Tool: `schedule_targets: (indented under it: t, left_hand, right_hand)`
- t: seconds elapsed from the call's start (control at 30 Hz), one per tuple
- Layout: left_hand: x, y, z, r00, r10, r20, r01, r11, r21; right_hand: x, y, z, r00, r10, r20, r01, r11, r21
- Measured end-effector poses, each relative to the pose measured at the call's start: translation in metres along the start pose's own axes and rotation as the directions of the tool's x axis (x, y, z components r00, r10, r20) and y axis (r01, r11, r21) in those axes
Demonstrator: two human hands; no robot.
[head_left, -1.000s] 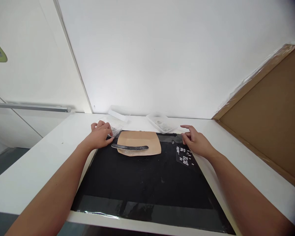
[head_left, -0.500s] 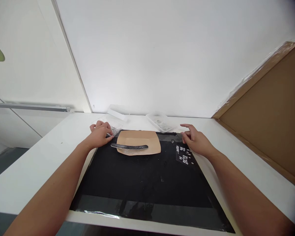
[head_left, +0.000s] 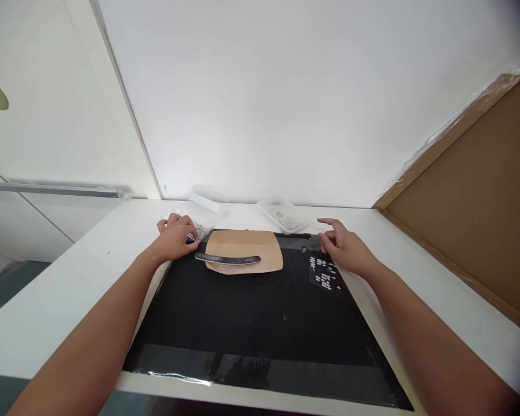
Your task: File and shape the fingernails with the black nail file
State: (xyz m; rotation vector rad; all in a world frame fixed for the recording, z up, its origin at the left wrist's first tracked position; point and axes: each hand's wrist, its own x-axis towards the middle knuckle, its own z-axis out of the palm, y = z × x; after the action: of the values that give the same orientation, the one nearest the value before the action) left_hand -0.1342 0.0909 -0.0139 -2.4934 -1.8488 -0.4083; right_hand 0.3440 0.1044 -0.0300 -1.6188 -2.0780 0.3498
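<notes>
My left hand (head_left: 173,237) rests at the far left corner of the black mat (head_left: 234,312), fingers bent and apart, over a clear plastic packet (head_left: 201,230) that it partly covers. My right hand (head_left: 344,245) is at the far right corner, index finger stretched out and the others curled, with nothing visible in it. Between the hands lies a tan paper tray (head_left: 247,245). A curved dark nail file (head_left: 228,259) lies across its near left edge. Close to my right hand, a clear sheet with small white pieces (head_left: 323,274) lies on the mat.
A clear plastic tray (head_left: 286,218) and a white strip-like piece (head_left: 205,201) sit behind the mat by the wall. Brown board panel (head_left: 472,196) stands along the right side. The white table (head_left: 82,254) extends left of the mat.
</notes>
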Motion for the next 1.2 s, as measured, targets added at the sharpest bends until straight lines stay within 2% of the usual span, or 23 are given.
schedule_targets:
  t: [0.33,0.9,1.2]
  left_hand:
    - [-0.002,0.003,-0.005,1.000,0.002,-0.019,-0.002,1.000,-0.021]
    - [-0.002,0.000,-0.016,0.998,-0.058,0.010,0.059,0.992,-0.111]
    - [0.000,-0.001,-0.010,0.997,-0.068,-0.045,0.061,0.988,-0.139]
  right_hand:
    - [0.004,0.000,-0.003,0.996,-0.048,-0.075,0.045,0.998,-0.035]
    - [0.003,0.002,-0.002,0.998,-0.062,-0.005,0.062,0.998,-0.028]
    - [0.002,0.002,-0.002,0.998,-0.060,0.000,0.060,0.998,-0.014]
